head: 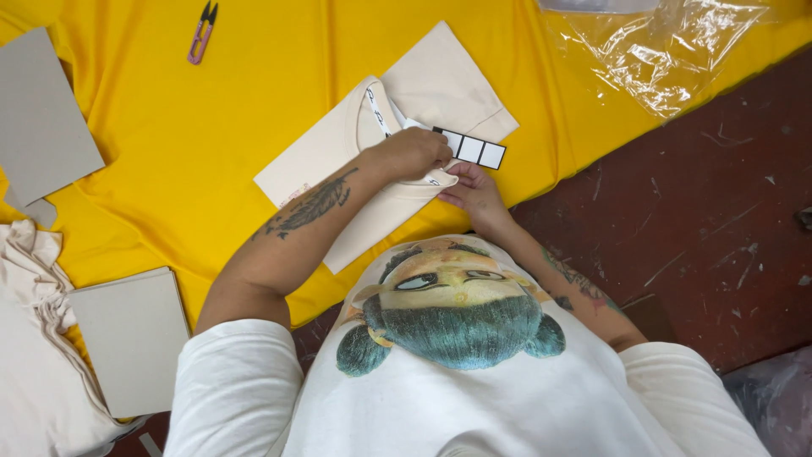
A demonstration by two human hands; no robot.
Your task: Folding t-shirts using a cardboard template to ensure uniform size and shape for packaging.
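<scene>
Two bare hands work at the collar of a folded cream shirt [372,161] lying on a yellow cloth [194,144].

The cloth covers most of the surface and runs off the top and left edges; beside it at right lies scuffed dark red floor [702,220]. A heap of cream fabric [30,355] is cut off at lower left, clear plastic wrap [677,51] at top right. Two grey boards [42,110] [135,338] lie on the cloth. The left hand [414,152] is clenched on the shirt's collar, hiding what its fingers pinch. The right hand [474,190] curls at the shirt's edge below a black-and-white tag [471,149]; its grip cannot be made out. Pink snips [202,34] lie well apart at top.
</scene>
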